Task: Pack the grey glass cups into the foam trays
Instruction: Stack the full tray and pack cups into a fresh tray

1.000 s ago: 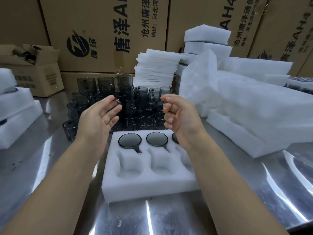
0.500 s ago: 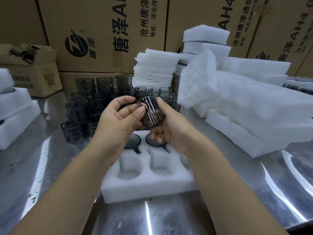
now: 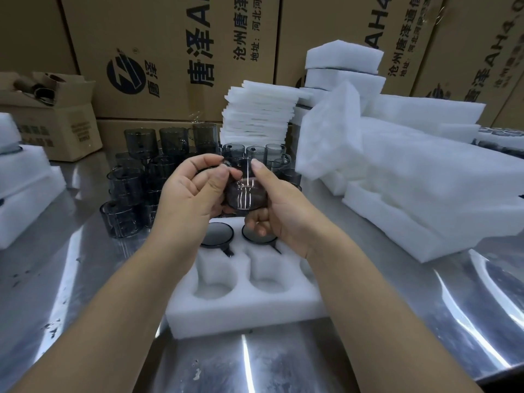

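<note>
Between both hands, above the tray's far edge, is a grey glass cup [image 3: 246, 191]. My right hand [image 3: 279, 202] cradles its side and base, and my left hand [image 3: 189, 194] pinches it at the rim and handle side. Below lies a white foam tray [image 3: 243, 304] with round pockets. Two grey cups [image 3: 217, 235] sit in the far row, and the near pockets are empty. My right forearm hides the tray's right part. A cluster of several loose grey cups [image 3: 129, 182] stands on the metal table behind the tray.
Foam trays [image 3: 425, 194] are piled at the right, and a stack of thin foam sheets [image 3: 259, 114] stands behind the cups. More foam blocks [image 3: 19, 188] lie at the left. Printed cardboard boxes [image 3: 170, 52] wall the back. The steel table [image 3: 283, 361] is shiny.
My hands came together from open and apart to holding one grey cup. Since half a second ago the cup has turned slightly in my fingers and stayed above the tray.
</note>
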